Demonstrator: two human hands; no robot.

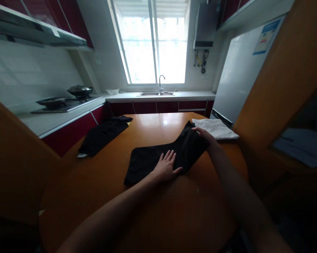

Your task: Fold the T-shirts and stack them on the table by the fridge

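Grasped at its far right end by the person's right hand (202, 134), a folded black cloth (181, 149) lifts off the wooden table (148, 130) there, while its left part lies flat on the tabletop. From where I stand I can see the fingers curled over the edge of the fabric; the thumb is hard to make out. The left hand (167, 167) grasps nothing: it rests palm down near the middle of the cloth, fingers spread and pressed against it, thumb pointing off to the right.

Just beyond the right hand, a folded white cloth (215, 128) sits near the table's right edge. Across on the far left side, well apart from both hands, lies a dark garment (103, 137), with a bit of white showing at its near end and a patch of yellow by its far end.

Behind the table, a steel sink (149, 93) is set into the counter under a bright window (138, 49). To the left, a lidded pan (80, 90) stands on the cooktop.
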